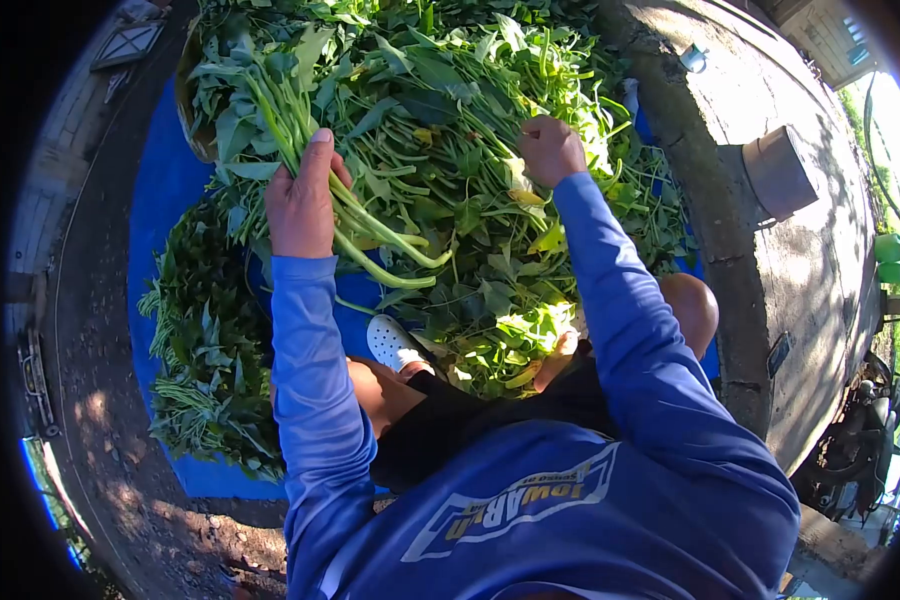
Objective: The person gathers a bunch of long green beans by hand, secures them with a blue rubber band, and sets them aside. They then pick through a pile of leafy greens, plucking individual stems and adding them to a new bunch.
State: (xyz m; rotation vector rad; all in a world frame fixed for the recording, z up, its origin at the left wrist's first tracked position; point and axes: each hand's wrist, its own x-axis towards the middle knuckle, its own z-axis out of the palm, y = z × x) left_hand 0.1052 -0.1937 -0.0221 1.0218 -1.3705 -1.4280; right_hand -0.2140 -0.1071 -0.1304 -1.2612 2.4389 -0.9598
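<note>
- And here's the left hand (303,205), grip closed firmly around a bunch of long-stemmed leafy greens (276,112), up over the pile's left side; squeeze too hard and those hollow-looking stems could bruise or snap.
- Loose stem ends fan out below that fist, uneven; a slack hold could let the outer ones slide free.
- Over to the right hand (553,150), fingers curled beside a yellowed leaf (523,182); whether they pinch a stem, I cannot tell. A hard tug on tangled growth in the pile (400,165) could tear leaves.
- Yellow leaves among the green: one could slip into the bunch unnoticed.
- Down low, a white clog (394,340) sits right beside the greens; a shifted foot might crush some.
</note>
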